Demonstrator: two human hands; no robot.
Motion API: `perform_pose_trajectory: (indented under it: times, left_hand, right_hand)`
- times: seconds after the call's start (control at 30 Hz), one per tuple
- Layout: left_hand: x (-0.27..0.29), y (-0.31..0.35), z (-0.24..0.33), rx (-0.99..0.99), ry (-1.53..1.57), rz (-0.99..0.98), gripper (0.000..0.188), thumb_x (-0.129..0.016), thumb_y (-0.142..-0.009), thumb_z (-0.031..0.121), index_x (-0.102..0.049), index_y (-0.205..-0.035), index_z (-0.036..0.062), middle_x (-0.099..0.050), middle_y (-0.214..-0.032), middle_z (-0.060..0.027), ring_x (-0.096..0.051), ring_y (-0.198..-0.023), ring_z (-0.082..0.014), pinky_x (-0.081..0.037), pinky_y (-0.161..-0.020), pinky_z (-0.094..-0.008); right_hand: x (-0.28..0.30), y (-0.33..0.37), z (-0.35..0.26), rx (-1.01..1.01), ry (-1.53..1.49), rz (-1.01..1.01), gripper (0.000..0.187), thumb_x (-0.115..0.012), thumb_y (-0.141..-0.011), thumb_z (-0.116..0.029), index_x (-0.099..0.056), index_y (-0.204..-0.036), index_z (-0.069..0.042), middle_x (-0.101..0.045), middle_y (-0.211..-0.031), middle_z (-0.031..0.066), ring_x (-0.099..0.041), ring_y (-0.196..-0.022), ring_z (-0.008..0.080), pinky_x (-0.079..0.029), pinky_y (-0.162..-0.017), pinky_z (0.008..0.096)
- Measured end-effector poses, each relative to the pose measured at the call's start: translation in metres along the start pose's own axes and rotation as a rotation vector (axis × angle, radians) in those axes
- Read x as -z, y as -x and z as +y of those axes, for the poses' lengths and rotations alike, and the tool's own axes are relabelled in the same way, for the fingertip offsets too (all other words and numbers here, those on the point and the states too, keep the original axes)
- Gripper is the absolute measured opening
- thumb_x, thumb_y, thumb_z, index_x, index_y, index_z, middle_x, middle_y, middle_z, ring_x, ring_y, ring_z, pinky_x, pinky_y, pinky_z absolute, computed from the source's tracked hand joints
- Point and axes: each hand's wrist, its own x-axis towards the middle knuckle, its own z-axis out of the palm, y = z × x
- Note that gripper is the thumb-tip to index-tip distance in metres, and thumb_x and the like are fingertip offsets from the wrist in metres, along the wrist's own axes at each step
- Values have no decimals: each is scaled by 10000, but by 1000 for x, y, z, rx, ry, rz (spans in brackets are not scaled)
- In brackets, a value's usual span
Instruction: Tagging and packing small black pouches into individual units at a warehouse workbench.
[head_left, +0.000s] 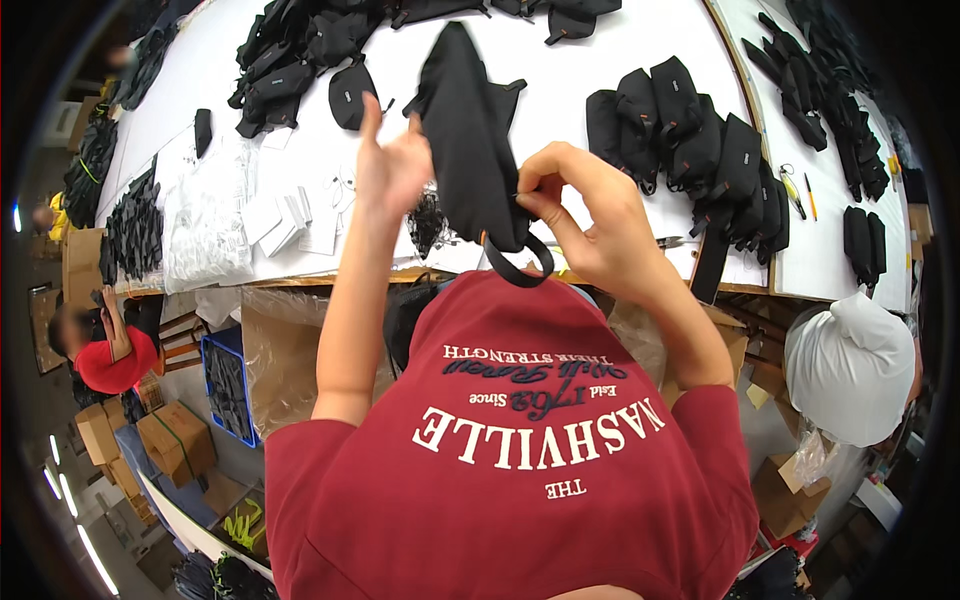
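Note:
A long black fabric pouch (465, 150) hangs upright over the near edge of the white table, with a strap loop at its lower end. My right hand (592, 215) pinches its right edge low down, thumb against fingertips. Beside its left edge is my left hand (392, 170), slightly blurred, thumb raised and apart from the fingers; it appears to hold nothing. Behind the pouch lies another black piece (508, 95), partly covered. A small black pouch (350, 95) rests just beyond my left hand.
Black pouches (685, 130) are heaped at the right, more (275, 85) at the far left. White cards (283, 222) and clear plastic bags (208, 225) lie left on the white table (555, 90). Snips (793, 190) are at the right. A person in red (115, 345) sits at the left.

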Motion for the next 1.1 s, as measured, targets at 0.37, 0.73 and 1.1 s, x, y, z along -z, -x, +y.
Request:
perform_pose_trajectory:
  times: [0.37, 0.73, 1.1]
  left_hand:
    - [4, 33, -50, 215, -462, -84, 447, -720, -765, 86, -555, -1169, -9, -645, -1029, -93, -648, -885, -169, -524, -802, -289]
    - [-10, 34, -59, 118, -351, 35, 439, -682, -842, 217, -518, -1190, 5, -623, -1060, -102, -639, -916, -194, -526, -812, -326]
    - [-19, 20, -58, -148, -246, 98, 358, -637, -873, 158, -519, -1180, 16, -618, -1062, -78, -627, -942, -183, -524, -826, -319]
  right_hand:
    - [13, 2, 9, -101, 102, 71, 107, -662, -759, 1, -601, -842, -29, -609, -784, 69, -570, -658, 194, -458, -586, 289]
    - [10, 13, 8, -61, 131, 268, 304, -714, -779, -162, -592, -1041, -67, -579, -958, 51, -495, -637, 157, -433, -593, 277]
    - [-9, 37, -4, -130, 317, 66, 147, -600, -862, -119, -499, -799, -33, -542, -646, 95, -549, -578, 287, -417, -530, 371]
